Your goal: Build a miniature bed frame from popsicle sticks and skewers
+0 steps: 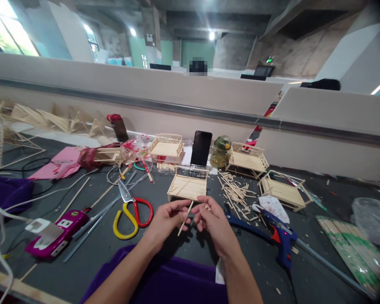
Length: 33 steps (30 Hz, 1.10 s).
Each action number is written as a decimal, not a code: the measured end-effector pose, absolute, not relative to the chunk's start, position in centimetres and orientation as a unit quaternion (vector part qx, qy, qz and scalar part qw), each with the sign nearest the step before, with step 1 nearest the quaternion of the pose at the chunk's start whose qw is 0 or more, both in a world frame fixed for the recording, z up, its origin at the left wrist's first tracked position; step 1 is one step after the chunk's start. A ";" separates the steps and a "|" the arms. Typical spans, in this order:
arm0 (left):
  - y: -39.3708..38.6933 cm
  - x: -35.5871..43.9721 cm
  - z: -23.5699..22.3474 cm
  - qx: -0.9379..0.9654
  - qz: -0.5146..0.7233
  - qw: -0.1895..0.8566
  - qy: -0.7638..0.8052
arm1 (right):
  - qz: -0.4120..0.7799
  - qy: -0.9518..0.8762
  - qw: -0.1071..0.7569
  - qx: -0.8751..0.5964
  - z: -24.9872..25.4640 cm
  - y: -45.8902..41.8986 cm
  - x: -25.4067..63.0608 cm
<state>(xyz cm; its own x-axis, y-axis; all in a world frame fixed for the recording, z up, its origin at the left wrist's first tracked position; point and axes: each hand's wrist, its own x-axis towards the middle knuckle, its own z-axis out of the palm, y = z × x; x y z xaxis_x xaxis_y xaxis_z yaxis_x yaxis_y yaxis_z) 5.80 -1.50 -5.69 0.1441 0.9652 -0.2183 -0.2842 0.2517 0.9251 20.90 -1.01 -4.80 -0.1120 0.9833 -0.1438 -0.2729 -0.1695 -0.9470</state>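
A short wooden stick (181, 227) slants between the thumb and fingers of my left hand (164, 217). Close beside it, my right hand (213, 217) has its fingers curled together; a small pale bit shows at the fingertips, too small to name. Just beyond both hands stands a small bed-like frame of wooden sticks (187, 188), with a loose stick lying across its top. Right of that frame lies a pile of short cut sticks (236, 190). Red-and-yellow-handled scissors (129, 211) rest open to the left of my left hand.
A blue glue gun (283, 242) lies at right, near packaged sticks (351, 240). More stick frames (166, 147) (247, 159) (285, 190) stand farther back. A phone (201, 148) leans upright beside a green-lidded jar (221, 152). At left is a purple power strip (58, 234); purple cloth (164, 278) lies in front.
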 end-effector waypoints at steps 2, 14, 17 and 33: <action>-1.6 5.5 -5.7 0.372 0.482 0.655 0.447 | 0.613 -0.409 0.517 -0.435 -4.6 -1.1 21.1; -2.2 5.3 -4.6 0.385 0.488 0.664 0.415 | 0.529 -0.470 0.498 -0.501 -5.2 -1.1 20.2; -2.3 5.4 -4.4 0.382 0.491 0.668 0.409 | 0.525 -0.484 0.491 -0.499 -5.6 -1.0 20.1; -2.4 4.8 -4.6 0.379 0.476 0.666 0.432 | 0.400 -0.574 0.496 -0.514 -5.8 -1.2 19.5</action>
